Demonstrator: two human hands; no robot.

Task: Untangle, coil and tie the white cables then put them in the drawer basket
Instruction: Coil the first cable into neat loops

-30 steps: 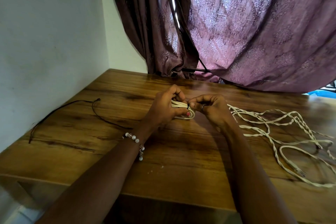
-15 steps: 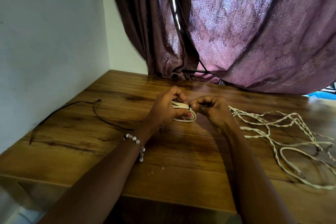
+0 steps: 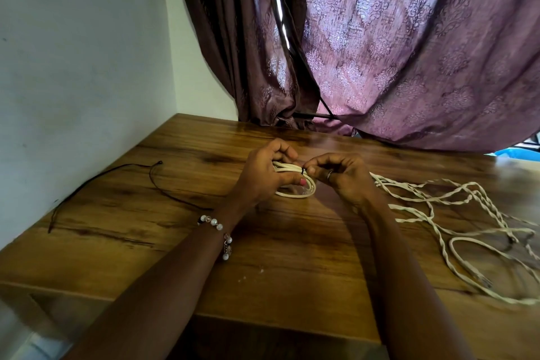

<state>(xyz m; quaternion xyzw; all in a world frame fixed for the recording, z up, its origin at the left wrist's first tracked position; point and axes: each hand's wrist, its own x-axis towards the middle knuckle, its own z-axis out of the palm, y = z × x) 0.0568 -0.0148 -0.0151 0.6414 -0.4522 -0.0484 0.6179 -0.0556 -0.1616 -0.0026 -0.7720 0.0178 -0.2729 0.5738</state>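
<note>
A small coil of white cable (image 3: 295, 193) lies at the middle of the wooden table (image 3: 263, 257). My left hand (image 3: 263, 175) grips the coil from the left, thumb under it. A thin black tie (image 3: 302, 171) is wrapped round the top of the coil, and my right hand (image 3: 342, 174) pinches it there. To the right a tangle of twisted white cables (image 3: 455, 213) spreads over the table. No drawer basket is in view.
A thin black cord (image 3: 117, 172) lies along the left side of the table near the white wall. Purple curtains (image 3: 380, 52) hang over the table's far edge. Something blue (image 3: 517, 153) shows at the far right behind the curtain.
Both hands have stayed on the coil with only small finger movements at the black tie. The tangle on the right has not moved.
</note>
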